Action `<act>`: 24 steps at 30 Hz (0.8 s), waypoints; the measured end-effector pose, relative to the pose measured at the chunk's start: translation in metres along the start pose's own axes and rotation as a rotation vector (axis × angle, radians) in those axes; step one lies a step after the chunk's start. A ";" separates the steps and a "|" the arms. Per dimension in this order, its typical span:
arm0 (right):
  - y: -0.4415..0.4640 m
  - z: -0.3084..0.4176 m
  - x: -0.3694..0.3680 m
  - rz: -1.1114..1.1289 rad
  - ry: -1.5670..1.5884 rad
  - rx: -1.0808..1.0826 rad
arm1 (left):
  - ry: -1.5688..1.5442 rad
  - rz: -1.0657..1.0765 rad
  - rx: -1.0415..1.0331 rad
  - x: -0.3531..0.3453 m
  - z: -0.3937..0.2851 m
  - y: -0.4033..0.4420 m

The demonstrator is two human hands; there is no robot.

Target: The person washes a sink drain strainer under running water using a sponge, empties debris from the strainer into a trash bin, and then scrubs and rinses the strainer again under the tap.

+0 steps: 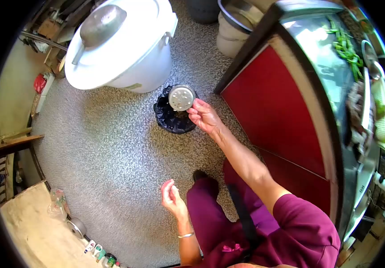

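My right hand (205, 117) grips the edge of a small round metal dish (181, 98), whose face shows pale specks that may be holes or bits. The dish is tilted over a small bin lined with a black bag (175, 123); the bin's inside is mostly dark. My left hand (172, 196) hangs in front of my thighs above the floor, its fingers loosely curled with a gap at the thumb and nothing visible in it.
A large white lidded tub (143, 67) stands beyond the bin, with a metal ladle (103, 27) on its lid. A red-panelled cabinet (275, 107) rises at right, green vegetables (346, 47) on top. A pale bucket (230, 38) stands behind. A wooden board (40, 228) is at lower left.
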State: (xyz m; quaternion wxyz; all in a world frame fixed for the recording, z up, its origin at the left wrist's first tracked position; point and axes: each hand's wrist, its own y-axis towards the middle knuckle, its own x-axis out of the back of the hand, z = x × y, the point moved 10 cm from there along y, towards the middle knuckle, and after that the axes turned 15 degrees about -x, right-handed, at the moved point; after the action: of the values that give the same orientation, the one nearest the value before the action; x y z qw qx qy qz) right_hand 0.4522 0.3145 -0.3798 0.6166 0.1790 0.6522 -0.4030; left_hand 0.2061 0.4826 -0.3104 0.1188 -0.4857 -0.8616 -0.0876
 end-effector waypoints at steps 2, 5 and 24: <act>0.032 -0.012 0.088 0.031 0.056 0.016 | -0.056 -0.051 0.040 -0.016 0.041 -0.004; 0.028 -0.028 0.260 -0.723 -0.090 0.061 | -0.138 -0.121 0.094 -0.037 0.083 -0.003; 0.048 -0.006 0.132 -0.095 -0.101 0.025 | -0.661 -0.105 0.588 -0.115 0.203 0.012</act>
State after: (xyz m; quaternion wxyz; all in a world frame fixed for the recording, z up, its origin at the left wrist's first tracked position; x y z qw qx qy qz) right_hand 0.4601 0.3129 -0.5200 0.6268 0.1348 0.6229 -0.4483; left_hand 0.2504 0.4487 -0.5372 -0.0347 -0.3888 -0.8650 0.3153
